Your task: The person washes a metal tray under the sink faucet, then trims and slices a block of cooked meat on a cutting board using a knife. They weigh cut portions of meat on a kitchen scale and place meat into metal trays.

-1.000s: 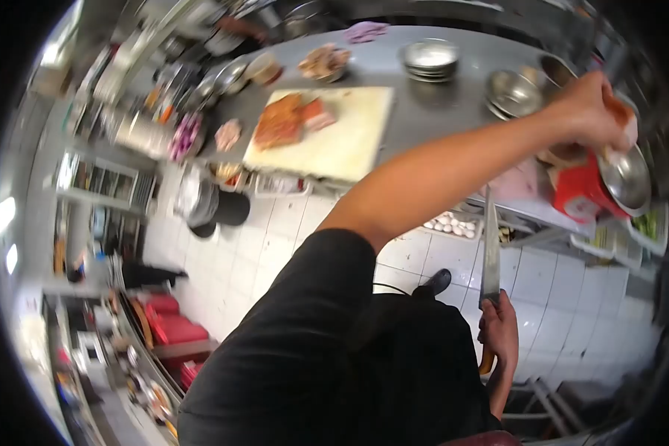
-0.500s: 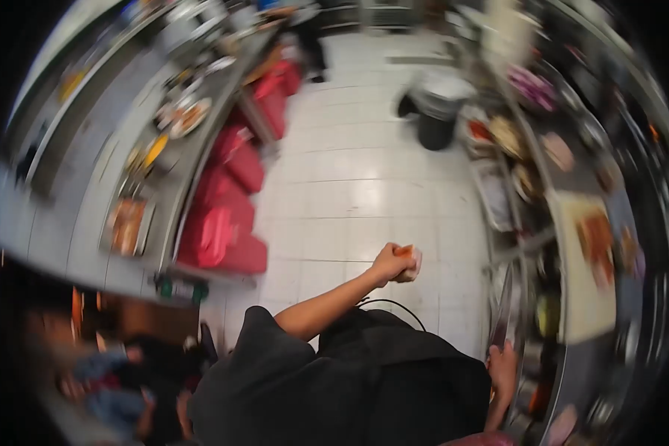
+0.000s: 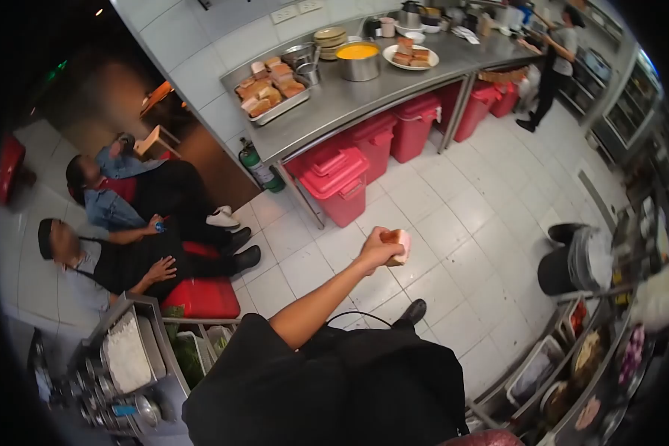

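My left hand (image 3: 380,249) is stretched out in front of me over the tiled floor, fingers wrapped round a piece of pork belly (image 3: 401,247). The piece is a thick block with a browned side and pale pink meat. Similar blocks of pork belly (image 3: 264,91) are heaped in a metal tray (image 3: 281,108) at the left end of the steel counter. More browned blocks lie on a white plate (image 3: 428,65) farther along. My right hand is out of view.
Red lidded bins (image 3: 334,178) stand under the steel counter (image 3: 327,101), with a green cylinder (image 3: 260,165) beside its leg. A pot of yellow liquid (image 3: 357,59) is on top. Two people sit at left; a person (image 3: 556,67) stands far right. A black bin (image 3: 572,264) is on the floor.
The view has swung left, bringing the counter and seated people to the front. My left hand still grips the pork belly. My right hand, earlier holding a knife at right, has left view.
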The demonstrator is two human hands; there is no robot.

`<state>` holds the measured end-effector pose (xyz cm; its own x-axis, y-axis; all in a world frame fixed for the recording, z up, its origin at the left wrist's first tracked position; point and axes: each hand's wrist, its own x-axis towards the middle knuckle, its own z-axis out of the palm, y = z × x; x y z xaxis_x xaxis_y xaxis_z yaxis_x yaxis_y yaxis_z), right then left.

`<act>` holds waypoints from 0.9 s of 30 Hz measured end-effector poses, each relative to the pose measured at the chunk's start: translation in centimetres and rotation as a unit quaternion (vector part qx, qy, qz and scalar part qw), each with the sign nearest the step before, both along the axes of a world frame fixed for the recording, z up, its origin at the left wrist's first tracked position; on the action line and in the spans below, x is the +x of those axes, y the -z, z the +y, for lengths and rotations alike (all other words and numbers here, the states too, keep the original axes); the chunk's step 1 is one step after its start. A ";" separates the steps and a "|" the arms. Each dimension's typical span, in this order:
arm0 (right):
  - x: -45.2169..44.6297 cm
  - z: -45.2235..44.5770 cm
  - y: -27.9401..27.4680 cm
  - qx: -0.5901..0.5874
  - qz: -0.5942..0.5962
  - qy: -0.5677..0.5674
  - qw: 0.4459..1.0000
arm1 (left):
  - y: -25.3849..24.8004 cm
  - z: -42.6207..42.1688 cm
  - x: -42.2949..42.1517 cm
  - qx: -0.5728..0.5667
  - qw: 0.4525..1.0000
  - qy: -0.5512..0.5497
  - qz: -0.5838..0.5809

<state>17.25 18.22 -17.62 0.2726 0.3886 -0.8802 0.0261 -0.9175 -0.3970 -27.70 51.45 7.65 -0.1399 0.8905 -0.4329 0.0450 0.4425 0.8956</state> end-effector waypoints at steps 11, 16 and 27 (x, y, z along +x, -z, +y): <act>10.1 25.4 8.1 0.028 0.142 -0.061 0.988 | -3.3 3.9 -18.1 0.045 0.931 -0.357 0.067; -2.0 44.9 -10.5 0.187 0.007 -0.048 0.981 | -8.2 7.8 -27.8 0.097 0.899 -0.411 0.119; -11.8 38.4 1.3 0.079 -0.042 -0.137 0.986 | -15.2 27.1 -43.2 0.171 0.931 -0.224 0.231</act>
<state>5.40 56.66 -18.96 0.2078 0.5885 -0.7813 0.3038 -0.7981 -0.5203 -70.87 78.53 22.83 -0.6321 0.7722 0.0645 0.3401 0.2017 0.9185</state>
